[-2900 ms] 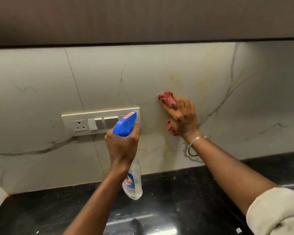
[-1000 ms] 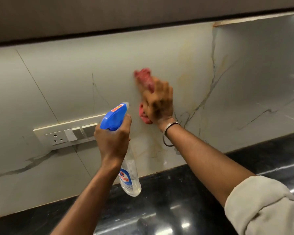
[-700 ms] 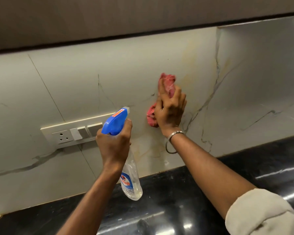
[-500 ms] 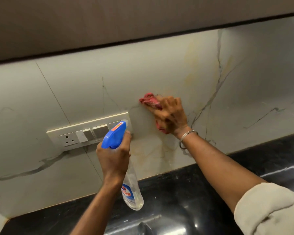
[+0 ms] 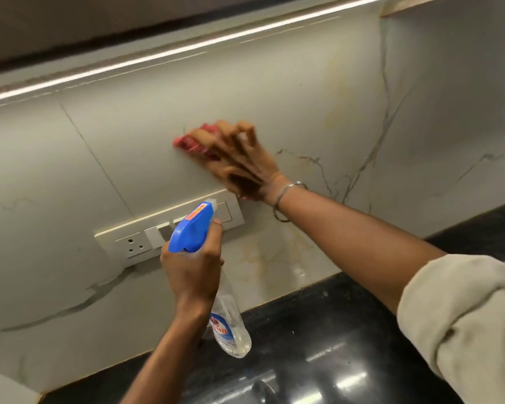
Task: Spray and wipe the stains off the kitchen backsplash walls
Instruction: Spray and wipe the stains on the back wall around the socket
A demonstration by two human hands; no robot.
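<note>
**Q:** What are your hands doing?

**A:** My right hand [image 5: 239, 158] lies flat against the backsplash [image 5: 303, 97], fingers spread and pressing a crumpled red cloth [image 5: 187, 142] to the tile. The hand is blurred. Only the cloth's left end peeks out past my fingertips. A thin metal bangle [image 5: 286, 199] circles that wrist, and a cream sleeve [image 5: 461, 316] is rolled up near the elbow.

**Q:** And the left?

**A:** My left hand [image 5: 191, 272] is closed around the neck of a spray bottle [image 5: 229, 328], nozzle aimed at the wall. The sprayer head is blue with an orange tab on top; the body is clear plastic with a blue and red label, hanging down below my fist.

**Q:** How does the wall look?

**A:** Pale grey-white marble-look tile, with dark thin veins on the right and a long grey vein low on the left. Faint yellow-brown stains show below my right wrist, just above the counter [image 5: 347, 345], and fainter ones higher up on the right. A cream switch plate [image 5: 129, 243] with a socket sits just beyond the bottle, under my right hand. The counter is glossy black.
</note>
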